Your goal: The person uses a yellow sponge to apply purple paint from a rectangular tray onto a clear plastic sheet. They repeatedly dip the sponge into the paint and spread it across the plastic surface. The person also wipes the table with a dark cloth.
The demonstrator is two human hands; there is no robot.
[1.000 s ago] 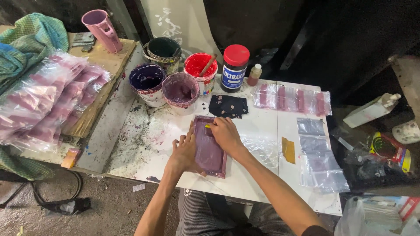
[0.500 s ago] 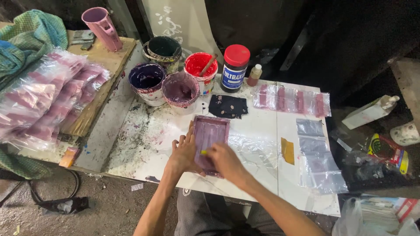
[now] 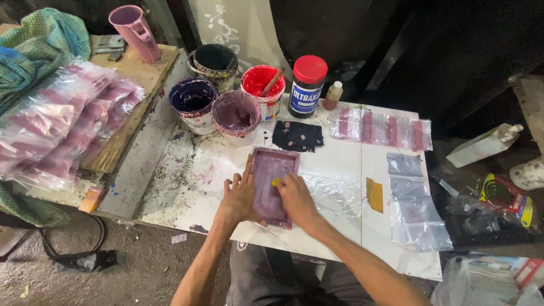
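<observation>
A small purple-stained printing screen frame (image 3: pixel 273 170) lies flat on the white table (image 3: pixel 340 170). My left hand (image 3: pixel 238 195) rests spread on its left edge and holds it down. My right hand (image 3: pixel 294 197) is closed on a small yellow scraper (image 3: pixel 275 182) pressed onto the screen's middle. A clear plastic sheet (image 3: pixel 331 195) lies under and to the right of the screen.
Paint pots stand behind the screen: purple (image 3: pixel 192 102), mauve (image 3: pixel 236 115), red with a stick (image 3: pixel 262 85), dark green (image 3: pixel 214 63). A red-lidded jar (image 3: pixel 307 85), a dark rag (image 3: pixel 297 136), clear bags (image 3: pixel 413 207) and printed bags (image 3: pixel 62 122) lie around.
My right hand with the scraper has pulled back toward me to the screen's near end, then moved up again to its middle. My left hand stays on the frame's left edge.
</observation>
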